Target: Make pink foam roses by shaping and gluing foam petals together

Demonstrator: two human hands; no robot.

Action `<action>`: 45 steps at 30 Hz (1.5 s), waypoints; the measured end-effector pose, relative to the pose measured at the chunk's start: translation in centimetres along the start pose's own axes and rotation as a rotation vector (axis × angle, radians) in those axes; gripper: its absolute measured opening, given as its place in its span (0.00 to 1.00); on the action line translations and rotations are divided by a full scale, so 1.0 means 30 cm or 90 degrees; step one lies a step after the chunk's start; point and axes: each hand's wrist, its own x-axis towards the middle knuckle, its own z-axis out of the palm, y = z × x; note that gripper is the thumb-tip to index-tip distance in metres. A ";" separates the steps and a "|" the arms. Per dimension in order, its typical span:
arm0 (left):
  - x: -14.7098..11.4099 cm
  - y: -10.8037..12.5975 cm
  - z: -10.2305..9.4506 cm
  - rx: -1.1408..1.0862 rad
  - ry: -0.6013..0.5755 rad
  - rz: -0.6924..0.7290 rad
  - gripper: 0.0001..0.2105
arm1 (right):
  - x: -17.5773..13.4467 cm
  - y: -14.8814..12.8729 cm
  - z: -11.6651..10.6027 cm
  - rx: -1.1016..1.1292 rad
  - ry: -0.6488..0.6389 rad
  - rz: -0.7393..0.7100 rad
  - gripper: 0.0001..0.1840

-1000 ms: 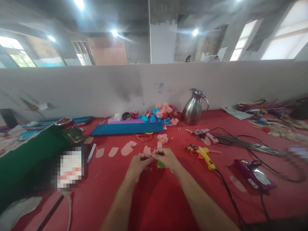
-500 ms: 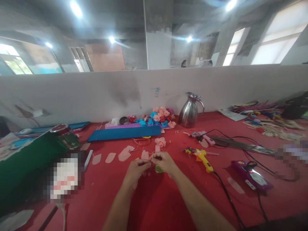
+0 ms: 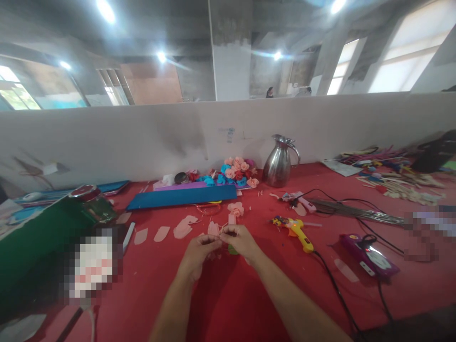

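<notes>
My left hand [image 3: 198, 251] and my right hand [image 3: 241, 241] meet over the red table, fingertips pinched close together. Whatever they grip between them is too small to make out. Just beyond the fingertips are pink paper pieces [image 3: 213, 228], partly hidden by the fingers. A green round object [image 3: 233, 249] shows beneath my right hand. Farther out sits a pink paper rose [image 3: 235, 209]. Loose pink petals [image 3: 162, 233] lie to the left of my hands. A yellow glue gun [image 3: 301, 235] rests on the right, its cord running toward me.
A blue sheet [image 3: 185, 197] lies in front of a heap of paper roses [image 3: 237, 171]. Beside them stands a steel jug [image 3: 277, 164]. A purple power box [image 3: 368, 256] and wire stems [image 3: 359, 213] are at right. At left are a jar [image 3: 90, 204] and a green box [image 3: 39, 242].
The view has shifted slightly, so everything sits a little farther left. My hands keep nearly the same pinched pose.
</notes>
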 end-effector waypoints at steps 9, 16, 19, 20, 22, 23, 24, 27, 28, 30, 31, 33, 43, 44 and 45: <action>0.000 0.000 -0.006 -0.061 -0.044 -0.025 0.13 | -0.009 -0.012 0.005 0.057 -0.017 0.065 0.13; 0.010 0.001 -0.008 -0.165 0.067 0.069 0.12 | -0.009 0.008 0.032 0.096 -0.014 0.017 0.17; 0.016 -0.012 0.000 -0.185 0.038 0.046 0.12 | -0.014 0.015 0.045 0.084 -0.041 -0.014 0.13; 0.016 -0.016 0.005 -0.186 0.033 0.041 0.13 | -0.015 0.017 0.048 0.072 -0.036 -0.023 0.12; 0.015 -0.018 0.016 -0.187 0.038 0.044 0.14 | -0.017 0.018 0.051 0.041 -0.012 -0.041 0.09; 0.013 -0.017 0.020 -0.186 0.044 0.049 0.14 | -0.018 0.018 0.052 0.024 -0.001 -0.050 0.08; 0.011 -0.015 0.023 -0.183 0.046 0.055 0.14 | -0.019 0.017 0.052 0.008 0.006 -0.059 0.07; 0.005 -0.007 0.024 -0.170 0.046 0.073 0.13 | -0.020 0.014 0.052 -0.015 0.001 -0.077 0.08; 0.004 -0.007 0.022 -0.166 0.048 0.078 0.12 | -0.019 0.013 0.052 -0.017 -0.001 -0.081 0.09; 0.005 -0.009 0.018 -0.156 0.052 0.083 0.12 | -0.016 0.016 0.052 -0.013 -0.002 -0.079 0.09; 0.007 -0.012 0.016 -0.153 0.053 0.084 0.12 | -0.014 0.019 0.051 -0.006 -0.003 -0.076 0.09; 0.011 -0.019 0.012 -0.149 0.051 0.080 0.13 | -0.008 0.028 0.051 0.017 -0.011 -0.068 0.07; 0.009 -0.017 0.010 -0.183 0.042 0.096 0.11 | -0.017 0.017 0.049 0.020 0.008 -0.073 0.06; 0.007 -0.015 0.012 -0.187 0.044 0.097 0.11 | -0.020 0.011 0.048 -0.007 0.019 -0.097 0.06; 0.005 -0.013 0.014 -0.193 0.046 0.098 0.11 | -0.023 0.006 0.048 -0.037 0.029 -0.121 0.05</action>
